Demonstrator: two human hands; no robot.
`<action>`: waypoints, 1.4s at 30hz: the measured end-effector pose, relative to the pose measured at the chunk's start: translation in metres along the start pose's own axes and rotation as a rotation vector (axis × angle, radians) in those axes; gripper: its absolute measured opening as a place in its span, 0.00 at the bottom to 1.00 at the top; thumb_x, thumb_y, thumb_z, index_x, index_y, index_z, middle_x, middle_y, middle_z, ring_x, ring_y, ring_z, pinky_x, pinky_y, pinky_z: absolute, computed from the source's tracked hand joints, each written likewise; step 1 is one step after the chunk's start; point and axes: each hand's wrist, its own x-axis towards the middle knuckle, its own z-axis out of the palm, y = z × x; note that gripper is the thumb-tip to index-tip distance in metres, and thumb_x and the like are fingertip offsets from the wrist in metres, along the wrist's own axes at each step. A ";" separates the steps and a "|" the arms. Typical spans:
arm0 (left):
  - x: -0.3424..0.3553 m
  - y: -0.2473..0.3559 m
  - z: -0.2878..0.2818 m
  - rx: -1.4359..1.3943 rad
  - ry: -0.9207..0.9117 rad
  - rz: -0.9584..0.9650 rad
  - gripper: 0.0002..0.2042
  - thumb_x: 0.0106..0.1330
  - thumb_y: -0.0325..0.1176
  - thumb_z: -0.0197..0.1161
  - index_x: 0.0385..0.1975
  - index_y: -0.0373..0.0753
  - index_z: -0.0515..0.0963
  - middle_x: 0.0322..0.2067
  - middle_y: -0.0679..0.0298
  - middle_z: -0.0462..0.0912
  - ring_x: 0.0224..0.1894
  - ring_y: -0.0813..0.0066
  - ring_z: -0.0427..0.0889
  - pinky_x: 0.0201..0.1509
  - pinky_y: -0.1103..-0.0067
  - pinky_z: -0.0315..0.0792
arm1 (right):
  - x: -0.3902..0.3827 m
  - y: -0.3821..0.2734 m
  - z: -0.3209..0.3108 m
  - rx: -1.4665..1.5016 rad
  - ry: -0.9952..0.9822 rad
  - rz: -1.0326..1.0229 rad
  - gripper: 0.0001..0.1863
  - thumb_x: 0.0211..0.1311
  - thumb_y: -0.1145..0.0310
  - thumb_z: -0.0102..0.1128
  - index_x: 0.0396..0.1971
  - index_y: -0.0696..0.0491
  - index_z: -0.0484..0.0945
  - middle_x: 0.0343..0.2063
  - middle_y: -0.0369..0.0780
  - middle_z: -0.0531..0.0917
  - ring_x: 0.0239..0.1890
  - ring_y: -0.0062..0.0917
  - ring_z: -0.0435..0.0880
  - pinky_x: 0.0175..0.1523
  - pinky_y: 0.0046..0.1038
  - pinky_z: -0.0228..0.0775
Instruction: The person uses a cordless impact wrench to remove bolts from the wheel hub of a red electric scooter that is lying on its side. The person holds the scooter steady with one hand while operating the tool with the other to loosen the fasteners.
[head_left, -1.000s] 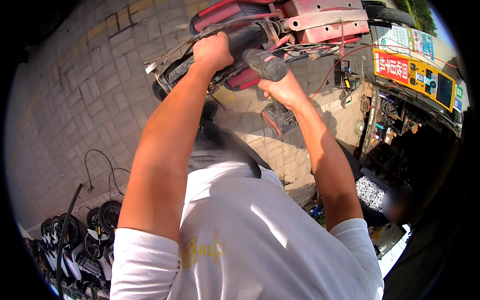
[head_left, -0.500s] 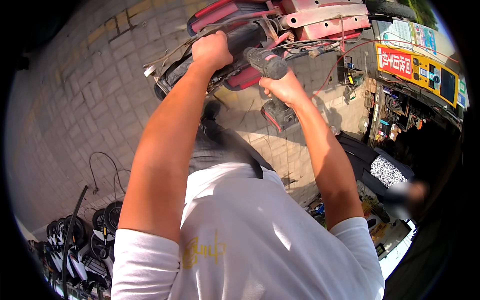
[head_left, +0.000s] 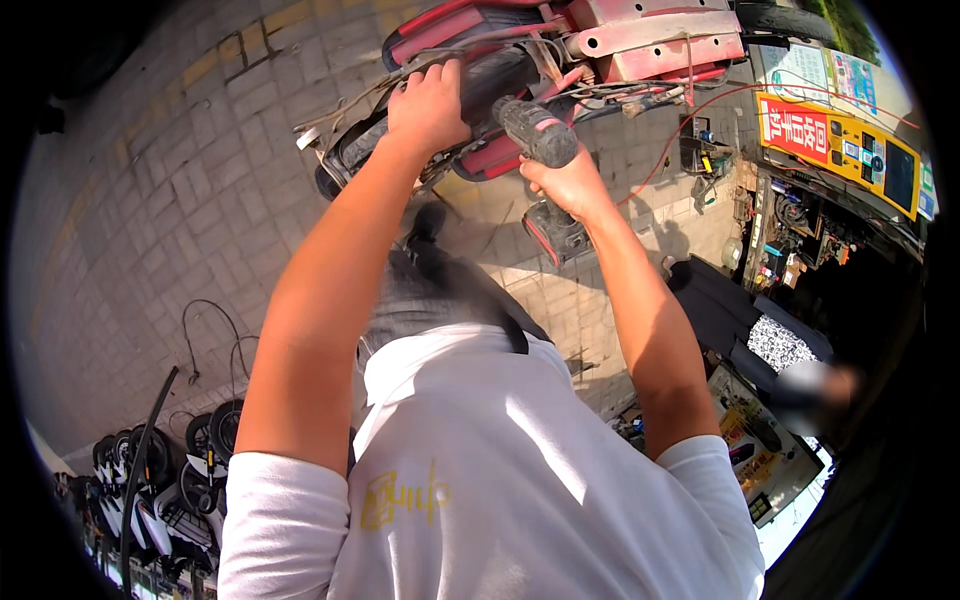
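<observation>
In my right hand point(head_left: 570, 185) I hold a dark cordless drill point(head_left: 535, 132) by its grip, fingers wrapped round it. Its head points up and left toward a red, partly stripped scooter point(head_left: 655, 45), and its battery hangs below my hand. What the drill's tip meets, if anything, I cannot make out. My left hand point(head_left: 428, 110) lies over the black wheel area at the scooter's left end, fingers stretched forward and slightly apart. The hand hides the part beneath it. Loose cables and thin metal pieces run beside it.
Paving bricks point(head_left: 200, 190) cover the ground. A red hose point(head_left: 660, 165) curves along the right. A person in dark clothes point(head_left: 715, 310) is at the right, near a cluttered shop front and a yellow sign board point(head_left: 845, 150). Several parked scooters point(head_left: 165, 500) stand lower left.
My left hand has loosened from a closed fist to extended fingers and shifted slightly downward. The drill has moved a little to the right in the view, still held in my right hand.
</observation>
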 end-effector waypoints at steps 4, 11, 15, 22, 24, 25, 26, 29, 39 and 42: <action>-0.042 -0.043 0.024 -0.046 0.130 -0.089 0.45 0.43 0.37 0.75 0.66 0.38 0.62 0.57 0.56 0.74 0.61 0.56 0.72 0.63 0.63 0.70 | 0.002 0.008 0.001 0.103 -0.009 -0.028 0.14 0.52 0.75 0.66 0.39 0.60 0.78 0.30 0.36 0.83 0.23 0.17 0.79 0.29 0.23 0.73; -0.025 -0.041 0.005 -0.094 -0.045 -0.116 0.27 0.45 0.40 0.72 0.44 0.33 0.73 0.45 0.49 0.83 0.49 0.50 0.82 0.53 0.62 0.77 | 0.012 -0.004 -0.011 0.183 -0.035 -0.026 0.18 0.50 0.77 0.63 0.44 0.59 0.74 0.28 0.37 0.79 0.19 0.20 0.77 0.24 0.27 0.69; -0.003 -0.034 0.004 -0.060 -0.060 -0.079 0.25 0.47 0.42 0.70 0.43 0.34 0.75 0.40 0.48 0.86 0.45 0.48 0.84 0.51 0.61 0.77 | 0.027 -0.014 -0.025 0.195 -0.061 0.036 0.16 0.49 0.78 0.63 0.41 0.60 0.75 0.27 0.37 0.79 0.18 0.21 0.77 0.24 0.26 0.69; 0.009 -0.016 -0.003 -0.023 -0.128 -0.110 0.24 0.48 0.42 0.69 0.43 0.35 0.76 0.41 0.49 0.86 0.45 0.50 0.85 0.50 0.62 0.77 | 0.018 -0.020 -0.014 0.080 -0.059 0.047 0.14 0.50 0.77 0.64 0.39 0.58 0.77 0.27 0.36 0.79 0.19 0.20 0.77 0.24 0.26 0.71; 0.011 -0.016 -0.003 -0.020 -0.127 -0.107 0.24 0.48 0.42 0.69 0.44 0.35 0.76 0.40 0.49 0.86 0.45 0.50 0.85 0.49 0.62 0.78 | 0.010 -0.021 -0.007 0.116 -0.031 0.020 0.16 0.49 0.77 0.64 0.41 0.59 0.76 0.27 0.36 0.79 0.19 0.20 0.77 0.24 0.27 0.70; 0.009 -0.015 -0.003 -0.022 -0.127 -0.108 0.24 0.48 0.42 0.69 0.44 0.35 0.76 0.40 0.49 0.86 0.45 0.50 0.85 0.49 0.62 0.78 | 0.004 -0.021 -0.005 0.113 -0.021 0.012 0.18 0.49 0.77 0.63 0.43 0.59 0.76 0.27 0.36 0.79 0.20 0.20 0.77 0.24 0.27 0.70; 0.008 -0.015 -0.003 -0.024 -0.127 -0.111 0.24 0.48 0.42 0.69 0.44 0.35 0.76 0.40 0.49 0.86 0.44 0.50 0.85 0.49 0.62 0.78 | 0.003 -0.021 -0.004 0.111 -0.023 0.009 0.18 0.49 0.76 0.63 0.43 0.60 0.76 0.27 0.37 0.79 0.19 0.20 0.77 0.24 0.26 0.69; 0.009 -0.018 -0.002 -0.034 -0.093 -0.091 0.24 0.48 0.42 0.69 0.43 0.34 0.76 0.39 0.49 0.86 0.44 0.50 0.85 0.49 0.62 0.78 | 0.005 -0.019 -0.003 0.086 -0.017 0.000 0.18 0.49 0.74 0.63 0.43 0.62 0.78 0.25 0.37 0.81 0.19 0.19 0.76 0.25 0.26 0.69; 0.007 -0.017 -0.001 -0.040 -0.104 -0.094 0.24 0.48 0.41 0.69 0.44 0.34 0.76 0.40 0.48 0.86 0.44 0.49 0.85 0.50 0.62 0.78 | 0.009 -0.014 -0.001 0.007 0.000 -0.004 0.13 0.50 0.74 0.63 0.37 0.61 0.78 0.24 0.37 0.81 0.20 0.20 0.77 0.26 0.26 0.70; 0.008 -0.017 -0.002 -0.039 -0.109 -0.092 0.24 0.48 0.41 0.69 0.44 0.34 0.77 0.40 0.48 0.86 0.44 0.50 0.85 0.50 0.62 0.78 | 0.002 -0.017 -0.001 0.026 -0.026 0.008 0.11 0.50 0.75 0.64 0.35 0.60 0.77 0.25 0.36 0.80 0.21 0.20 0.78 0.26 0.26 0.71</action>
